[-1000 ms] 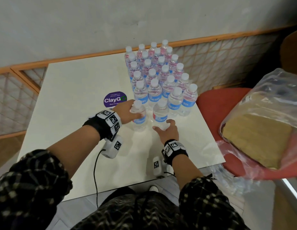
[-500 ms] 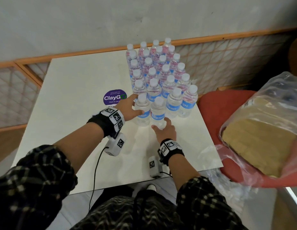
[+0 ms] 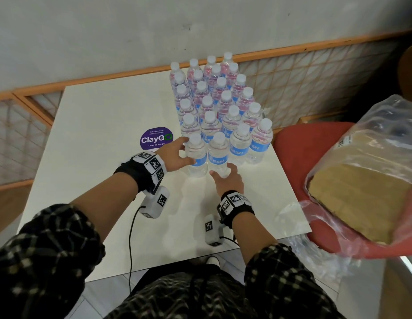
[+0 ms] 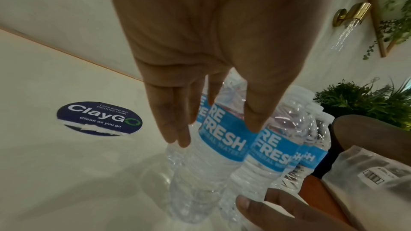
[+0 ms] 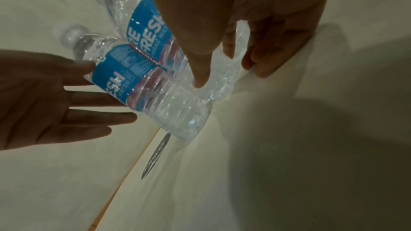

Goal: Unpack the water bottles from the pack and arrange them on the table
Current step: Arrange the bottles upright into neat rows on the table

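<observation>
Several clear water bottles [image 3: 214, 100] with blue labels stand in tight rows on the right half of the white table [image 3: 97, 134]. In the nearest row, my left hand [image 3: 187, 150] has straight, spread fingers along the left side of the leftmost bottle [image 3: 197, 157]; the left wrist view shows that bottle [image 4: 222, 140] between its thumb and fingers [image 4: 173, 129]. My right hand [image 3: 223, 171] touches the base of the bottle beside it [image 3: 217, 155], thumb on one side and relaxed fingers [image 5: 255, 64] on the other. The opened pack [image 3: 361, 192], clear wrap over a cardboard tray, lies at the right.
The pack rests on a red chair [image 3: 290, 146] against the table's right edge. Loose clear wrap [image 3: 292, 217] hangs over the near right corner. A purple ClayGo sticker [image 3: 156, 138] is on the table left of the bottles. A wall and an orange-framed partition [image 3: 131, 75] stand behind.
Both hands slid the two near bottles away from me until they joined the front row. My left hand's fingers then straightened off its bottle.
</observation>
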`<state>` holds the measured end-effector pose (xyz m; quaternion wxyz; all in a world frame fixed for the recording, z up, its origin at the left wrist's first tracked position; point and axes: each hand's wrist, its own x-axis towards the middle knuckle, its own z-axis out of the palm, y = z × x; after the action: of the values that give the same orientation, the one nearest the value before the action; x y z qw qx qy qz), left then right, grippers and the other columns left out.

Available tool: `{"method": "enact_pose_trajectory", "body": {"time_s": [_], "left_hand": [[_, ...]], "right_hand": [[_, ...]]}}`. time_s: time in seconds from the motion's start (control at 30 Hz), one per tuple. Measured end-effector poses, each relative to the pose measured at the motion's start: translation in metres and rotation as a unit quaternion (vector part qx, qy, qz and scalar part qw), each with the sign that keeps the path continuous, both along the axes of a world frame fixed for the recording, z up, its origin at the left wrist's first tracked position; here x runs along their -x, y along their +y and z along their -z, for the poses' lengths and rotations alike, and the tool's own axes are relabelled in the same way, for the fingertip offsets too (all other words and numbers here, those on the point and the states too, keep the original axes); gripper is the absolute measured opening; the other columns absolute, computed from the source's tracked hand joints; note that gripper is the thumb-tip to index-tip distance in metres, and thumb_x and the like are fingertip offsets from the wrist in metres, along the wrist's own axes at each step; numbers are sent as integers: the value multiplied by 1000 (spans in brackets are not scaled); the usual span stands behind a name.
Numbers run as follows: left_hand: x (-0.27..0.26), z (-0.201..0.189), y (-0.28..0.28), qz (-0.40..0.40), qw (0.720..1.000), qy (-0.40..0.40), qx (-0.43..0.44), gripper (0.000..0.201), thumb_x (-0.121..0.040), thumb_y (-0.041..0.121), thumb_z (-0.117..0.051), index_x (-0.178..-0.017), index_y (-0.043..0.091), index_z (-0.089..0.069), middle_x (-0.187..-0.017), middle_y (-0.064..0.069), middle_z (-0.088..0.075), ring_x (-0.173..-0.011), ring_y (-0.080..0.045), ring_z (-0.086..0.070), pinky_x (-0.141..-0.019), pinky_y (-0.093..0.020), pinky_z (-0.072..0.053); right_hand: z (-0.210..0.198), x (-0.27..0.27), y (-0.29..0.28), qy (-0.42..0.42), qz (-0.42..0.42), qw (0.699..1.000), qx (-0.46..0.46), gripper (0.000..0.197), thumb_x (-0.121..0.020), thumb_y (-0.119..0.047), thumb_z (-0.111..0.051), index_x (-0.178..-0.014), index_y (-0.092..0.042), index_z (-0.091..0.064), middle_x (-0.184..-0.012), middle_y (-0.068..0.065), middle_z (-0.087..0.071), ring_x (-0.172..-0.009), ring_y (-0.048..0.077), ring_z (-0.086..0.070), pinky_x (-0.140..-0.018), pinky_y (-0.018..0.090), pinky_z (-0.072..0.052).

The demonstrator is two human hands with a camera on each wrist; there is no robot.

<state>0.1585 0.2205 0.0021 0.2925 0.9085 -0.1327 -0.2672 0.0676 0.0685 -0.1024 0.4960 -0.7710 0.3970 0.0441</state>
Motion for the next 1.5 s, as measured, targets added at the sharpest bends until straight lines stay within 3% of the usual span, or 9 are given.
{"method": "enact_pose_trajectory", "body": {"time_s": [0.23, 0.53, 0.67, 0.77, 0.87, 1.07, 1.23, 1.4, 1.5], "left_hand": [[-3, 7, -7, -46, 998, -23, -38, 118, -61, 52, -82, -145, 6, -14, -140, -14, -42, -125, -30, -48, -102, -46, -42], [-6, 14, -15, 42, 997, -29, -61, 49, -81, 32, -72, -122, 10, -59, -119, -13, -64, -108, -29, -59, -94, -36, -47], [-9, 17, -8, -5, 999, -8, -31, 90, -63, 46, -82, -135, 12, -41, -126, -8, -59, -111, -27, -58, -96, -41, -48], [-8, 20, -8, -24, 1000, 0, 20, 123, -54, 46, -86, -147, 17, -12, -142, -4, -44, -124, -26, -52, -103, -43, -44], [-4, 23, -12, -29, 998, -11, 46, 117, -67, 29, -84, -149, 14, -3, -149, -3, -34, -133, -25, -42, -108, -38, -37], [-4, 31, -17, -67, 996, -25, 60, 114, -65, 46, -82, -148, 17, -10, -141, -4, -46, -123, -30, -52, -102, -43, -43], [-4, 36, -22, -83, 994, -41, 59, 115, -66, 47, -80, -149, 14, -8, -141, -6, -47, -123, -30, -52, -101, -40, -44], [-3, 36, -21, -80, 994, -37, 70, 114, -68, 45, -80, -149, 16, -7, -143, -4, -44, -125, -29, -51, -102, -40, -42], [-4, 36, -19, -62, 996, -36, 56, 113, -70, 44, -79, -150, 15, -4, -145, -4, -42, -123, -30, -52, -102, -42, -43]], "right_hand": [[-1, -7, 0, -5, 5, 1000, 7, 67, -73, -55, -68, -128, -30, -40, -117, 8, -59, -111, 31, -55, -93, 45, -48], [-2, -4, -5, -42, 74, 994, -74, 64, -73, -33, -77, -123, -18, -40, -102, 4, -60, -102, 26, -60, -85, 32, -47], [3, 9, -32, -111, 176, 963, -171, 81, -69, -2, -77, -127, -26, -26, -116, 11, -46, -102, 32, -58, -83, 44, -55], [-4, 10, -62, -142, 201, 957, -152, 110, -63, -2, -83, -141, -38, -15, -140, 13, -28, -112, 29, -49, -80, 50, -56], [-15, 5, -86, -140, 141, 974, -111, 116, -61, -13, -87, -146, -40, -11, -146, 7, -17, -113, 21, -39, -77, 52, -57], [-14, -2, -84, -153, 92, 980, -91, 104, -64, -20, -86, -143, -39, -20, -137, 5, -27, -121, 25, -37, -57, 35, -56], [-15, -4, -77, -147, 80, 984, -62, 112, -55, -34, -88, -141, -42, -18, -135, 4, -30, -127, 25, -34, -88, 54, -52], [-14, -2, -72, -164, 68, 981, -82, 137, -56, -28, -91, -149, -30, 9, -151, 7, -11, -131, 26, -36, -107, 42, -38], [-15, 1, -51, -142, 49, 987, -65, 155, -36, -51, -89, -145, -34, 20, -153, -2, 4, -143, 27, -20, -111, 51, -33]]}}
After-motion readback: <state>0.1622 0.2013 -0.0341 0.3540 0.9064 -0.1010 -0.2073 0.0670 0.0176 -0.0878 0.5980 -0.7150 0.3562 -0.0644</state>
